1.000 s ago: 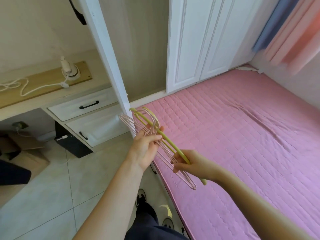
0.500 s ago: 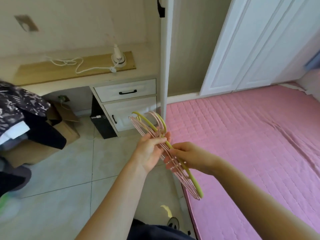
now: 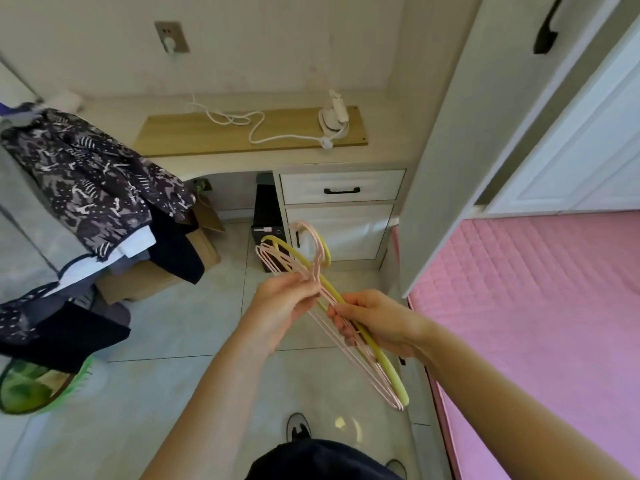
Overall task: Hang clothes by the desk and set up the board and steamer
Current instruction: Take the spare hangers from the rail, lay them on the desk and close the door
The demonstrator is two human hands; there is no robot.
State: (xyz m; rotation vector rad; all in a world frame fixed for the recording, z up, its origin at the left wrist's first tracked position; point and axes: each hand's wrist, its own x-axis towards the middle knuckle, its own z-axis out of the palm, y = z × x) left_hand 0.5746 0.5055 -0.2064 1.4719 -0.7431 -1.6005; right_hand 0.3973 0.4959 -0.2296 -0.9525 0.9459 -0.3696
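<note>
I hold a bundle of clothes hangers [image 3: 375, 367], several thin pink ones and a thick yellow one, over the tiled floor. My left hand [image 3: 282, 304] pinches them near the hooks. My right hand [image 3: 375, 318] grips the shoulders lower down. On the desk [image 3: 381, 157] lies a wooden board [image 3: 194, 136] with a small white steamer [image 3: 334, 117] and its coiled cord [image 3: 242, 121] on top. A heap of dark patterned clothes [image 3: 90, 188] is piled at the left.
A pink quilted bed [image 3: 540, 306] fills the right side. An open white wardrobe door [image 3: 446, 150] stands between bed and desk. Desk drawers [image 3: 341, 190], a black box [image 3: 266, 216] and a cardboard box [image 3: 204, 237] sit under the desk. A green slipper [image 3: 31, 386] lies at left.
My view has swung left from the bed toward the desk, bringing the clothes heap and wall socket into sight. Both hands keep hold of the hangers.
</note>
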